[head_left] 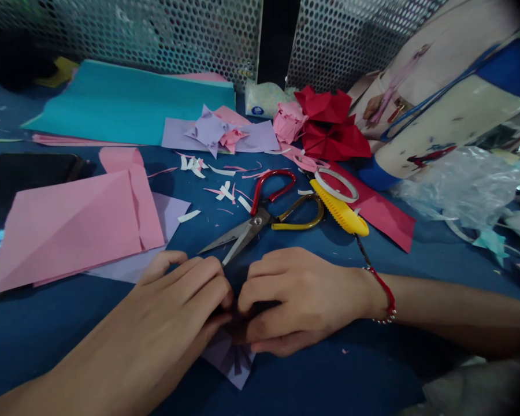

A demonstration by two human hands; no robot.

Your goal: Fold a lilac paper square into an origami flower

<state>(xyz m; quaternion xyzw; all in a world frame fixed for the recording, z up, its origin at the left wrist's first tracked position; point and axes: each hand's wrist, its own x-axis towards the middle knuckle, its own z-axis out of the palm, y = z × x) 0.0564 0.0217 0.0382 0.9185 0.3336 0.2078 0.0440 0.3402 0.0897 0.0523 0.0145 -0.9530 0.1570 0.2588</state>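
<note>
My left hand (177,306) and my right hand (294,297) meet fingertip to fingertip on the blue table (351,375), both pressing down on a small lilac paper piece (234,361). Only a pleated corner of that paper shows below my fingers; the rest is hidden under them. A red bead bracelet (387,294) circles my right wrist. Just beyond my knuckles lie open scissors (260,216) with one red and one yellow handle, blades pointing toward my left hand.
A folded pink sheet (69,225) lies left over a lilac sheet. Teal paper (125,104), lilac scraps and pink and red folded flowers (329,124) sit at the back. A yellow cutter (340,211), tape roll (335,185), red strip (381,214), plastic wrap (463,185) and perforated metal wall (177,29).
</note>
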